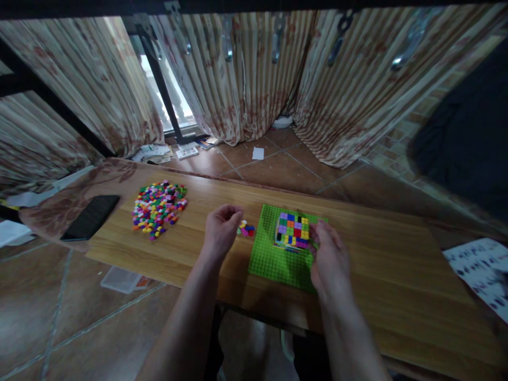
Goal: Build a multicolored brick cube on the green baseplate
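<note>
A block built of many-coloured toy bricks (292, 228) stands on the green studded baseplate (270, 259). My right hand (331, 254) is at the block's right side, fingers bent against its edge; part of that side is hidden behind them. To the left of the baseplate, my left hand (222, 230) hovers over the table with thumb and fingers pinched together. Whatever is between those fingertips, if anything, is too small to make out. Just right of the left hand lies a small group of loose bricks (248, 229), partly covered by it.
A large pile of loose bricks (159, 206) lies on the left part of the wooden table (381, 254). Farther left is a black phone-like slab (90, 217) on a patterned cloth. A clear plastic tray (121, 279) lies on the floor. Curtains (254, 79) hang beyond the table.
</note>
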Demonstrator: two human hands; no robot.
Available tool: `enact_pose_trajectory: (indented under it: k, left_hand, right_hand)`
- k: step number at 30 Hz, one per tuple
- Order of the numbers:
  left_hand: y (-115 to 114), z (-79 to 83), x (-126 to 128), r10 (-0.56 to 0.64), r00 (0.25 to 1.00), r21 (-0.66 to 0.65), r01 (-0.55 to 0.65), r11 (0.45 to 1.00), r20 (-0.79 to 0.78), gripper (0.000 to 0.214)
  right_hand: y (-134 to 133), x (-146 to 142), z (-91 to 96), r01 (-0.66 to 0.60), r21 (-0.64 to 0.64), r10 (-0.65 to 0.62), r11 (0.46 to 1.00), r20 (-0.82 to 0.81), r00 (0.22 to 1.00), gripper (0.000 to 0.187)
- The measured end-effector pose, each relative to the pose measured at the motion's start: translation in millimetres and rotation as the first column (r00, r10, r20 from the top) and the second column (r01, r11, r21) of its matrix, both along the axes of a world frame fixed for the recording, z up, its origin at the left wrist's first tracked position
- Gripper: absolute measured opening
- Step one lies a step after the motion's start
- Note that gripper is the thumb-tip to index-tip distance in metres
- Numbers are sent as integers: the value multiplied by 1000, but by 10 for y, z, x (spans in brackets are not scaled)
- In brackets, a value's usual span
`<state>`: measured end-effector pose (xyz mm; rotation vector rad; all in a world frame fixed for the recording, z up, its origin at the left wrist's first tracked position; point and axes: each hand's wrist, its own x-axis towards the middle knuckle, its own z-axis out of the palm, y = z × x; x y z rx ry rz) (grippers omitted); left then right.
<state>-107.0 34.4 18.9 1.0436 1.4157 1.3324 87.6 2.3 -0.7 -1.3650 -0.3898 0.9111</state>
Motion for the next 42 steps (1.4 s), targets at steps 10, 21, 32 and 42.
enact_pose_trajectory:
  k: [10, 21, 32, 42]
  left_hand:
    - [-18, -1, -365, -238, 593, -273, 31, 961, -769, 28]
    - [-75, 34, -354, -400, 466, -362, 172, 916, -789, 21]
    - [-91, -15, -301, -406, 412, -367, 173, 914, -816, 17]
    - [-102, -57, -272, -370, 411, -327, 173, 929, -833, 19]
  right_hand:
    - [-5, 16, 66, 15, -21, -17, 1000, -92, 996, 24]
    - [-1, 12, 46, -22, -20, 21, 1000, -57, 998, 23]
    - [-9, 9, 33, -41, -4, 41, 999, -35, 999, 29]
    - [-10, 5, 55, -30, -11, 30, 999, -51, 998, 28]
